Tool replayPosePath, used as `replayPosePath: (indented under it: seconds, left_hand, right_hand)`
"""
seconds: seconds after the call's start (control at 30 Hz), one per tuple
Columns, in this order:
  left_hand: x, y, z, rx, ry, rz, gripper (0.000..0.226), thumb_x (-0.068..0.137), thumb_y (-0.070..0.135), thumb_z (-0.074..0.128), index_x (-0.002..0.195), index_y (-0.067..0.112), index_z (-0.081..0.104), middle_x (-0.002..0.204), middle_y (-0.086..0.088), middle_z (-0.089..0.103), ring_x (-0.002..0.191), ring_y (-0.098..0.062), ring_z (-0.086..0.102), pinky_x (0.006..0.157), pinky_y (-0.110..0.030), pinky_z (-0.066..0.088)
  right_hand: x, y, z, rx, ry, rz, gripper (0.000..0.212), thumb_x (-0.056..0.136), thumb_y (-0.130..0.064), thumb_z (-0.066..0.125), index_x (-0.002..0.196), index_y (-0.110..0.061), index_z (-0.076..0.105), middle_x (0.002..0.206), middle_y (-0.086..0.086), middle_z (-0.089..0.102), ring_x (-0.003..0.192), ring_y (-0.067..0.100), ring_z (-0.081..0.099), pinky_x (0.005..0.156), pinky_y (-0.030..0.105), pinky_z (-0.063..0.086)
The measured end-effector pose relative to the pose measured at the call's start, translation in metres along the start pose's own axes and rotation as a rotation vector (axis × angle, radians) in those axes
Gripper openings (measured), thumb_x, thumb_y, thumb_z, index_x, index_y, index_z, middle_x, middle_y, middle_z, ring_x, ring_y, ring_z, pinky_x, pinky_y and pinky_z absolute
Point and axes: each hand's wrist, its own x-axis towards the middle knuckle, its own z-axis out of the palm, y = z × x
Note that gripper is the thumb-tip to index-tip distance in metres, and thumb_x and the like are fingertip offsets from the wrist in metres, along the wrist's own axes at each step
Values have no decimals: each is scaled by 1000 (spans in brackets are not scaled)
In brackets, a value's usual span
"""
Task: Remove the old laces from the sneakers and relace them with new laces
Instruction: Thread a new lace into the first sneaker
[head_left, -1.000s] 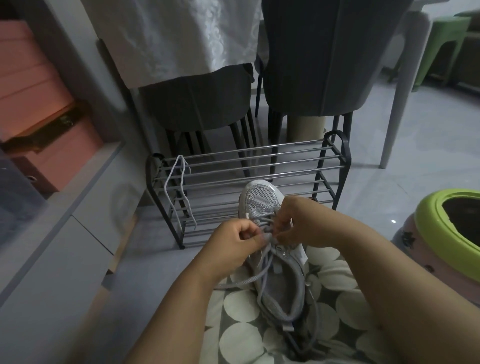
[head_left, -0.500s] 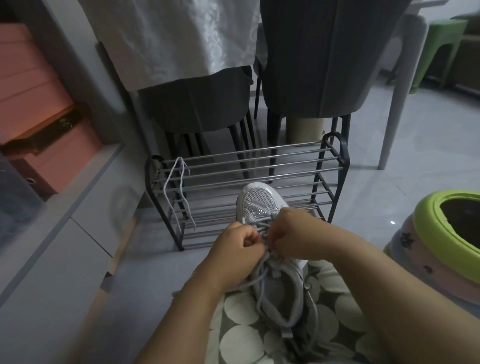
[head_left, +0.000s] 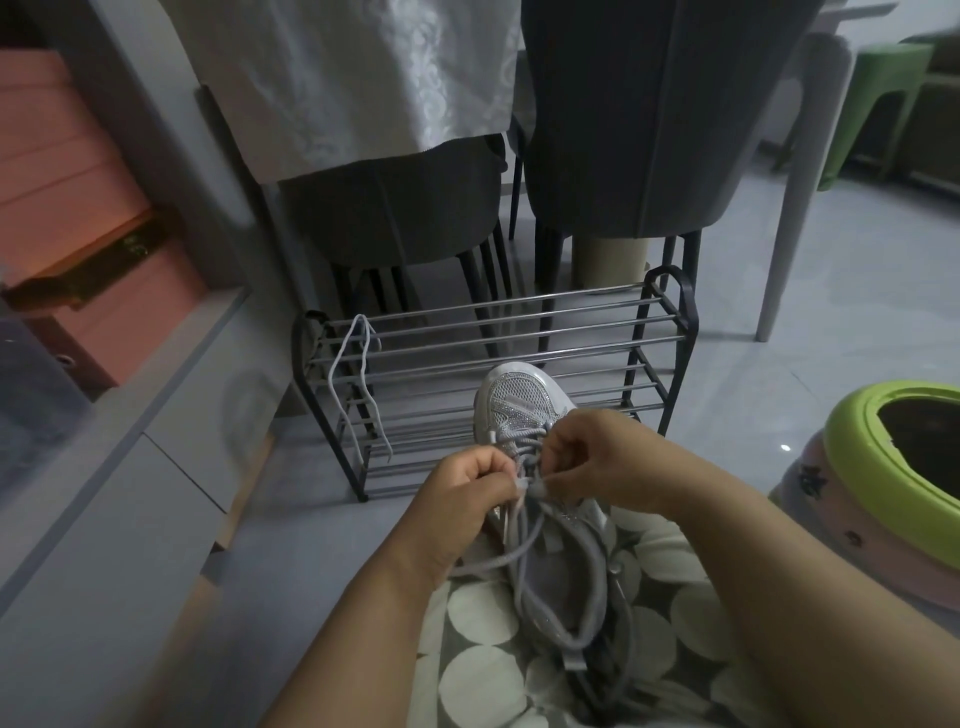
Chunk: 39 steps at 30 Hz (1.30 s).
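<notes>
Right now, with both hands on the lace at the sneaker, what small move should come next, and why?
Probably feed the lace tip pinched by the left hand through the next eyelet, while the right hand steadies the sneaker; only its lower eyelets look laced.

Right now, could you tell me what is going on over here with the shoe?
A person sits with a grey sneaker on their lap, toe pointing at a low metal shoe rack. Both hands work at the eyelets: the left hand and the right hand each pinch a section of the grey lace, whose loose lengths trail back over the shoe opening. A separate white lace hangs over the rack's top rails at its left end.
</notes>
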Motion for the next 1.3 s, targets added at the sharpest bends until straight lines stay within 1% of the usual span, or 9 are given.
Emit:
replayPosePath:
  seconds: [0.2,0.4,0.6,0.73,0.8,0.93,1.0,1.13,1.3]
  left_hand:
    - [0,-3,-1,7,-2,5,5,70,17,60,68,15,57,59,4,53,57,-6,47,58,-19,40]
    - [-6,-5,-16,-344,-29,-39,5,69,4,54,67,9,54,58,-9,55,50,-17,54,48,-24,47]
    - [1,3,-6,249,80,47,20,73,30,68,66,16,55,66,-3,50,63,-15,48,63,-29,41]
    - [4,8,0,538,223,162,21,87,23,65,68,16,58,64,7,51,55,-3,44,57,-21,39]
    - [2,8,0,346,193,147,20,89,16,63,70,12,59,66,2,53,60,-7,48,61,-23,42]
    - [-10,8,1,-496,79,81,12,78,1,54,67,5,57,57,-3,56,48,-13,53,47,-23,49]
    - [-11,6,0,-621,65,42,17,76,0,54,62,8,60,55,-4,56,46,-12,51,46,-21,47]
    - [0,7,-4,-256,105,-18,12,68,12,58,57,16,61,52,-1,50,47,-9,43,45,-16,36]
    - [9,14,-1,432,140,45,27,87,29,66,67,13,58,47,12,46,46,-6,37,48,-20,31]
  right_hand:
    - [2,-6,0,-235,-33,-44,18,74,-17,67,61,-23,56,73,4,62,59,10,48,56,24,41]
    - [3,34,-4,780,-151,-9,10,49,-16,63,58,-14,59,70,9,52,69,23,46,65,33,35]
    - [6,16,0,200,-1,-48,10,72,-18,65,69,-17,56,67,1,52,63,14,46,62,31,38]
    - [9,14,5,26,46,-105,14,84,-21,68,72,-19,61,69,-1,58,63,11,51,61,29,43]
    - [9,19,4,232,46,-76,14,85,-18,68,72,-16,64,69,4,59,64,14,53,62,29,43]
    - [9,26,2,749,82,-74,17,71,-6,61,56,-15,62,60,7,56,58,19,49,56,24,37]
    - [10,30,2,810,130,-59,14,62,-7,52,53,-13,61,56,6,53,57,20,45,55,28,33]
    - [11,24,4,400,112,-64,11,65,-16,54,62,-7,58,62,10,53,62,21,48,59,30,36]
    - [11,15,10,-37,82,-141,13,84,-17,63,74,-15,55,68,-1,54,60,9,45,56,25,37]
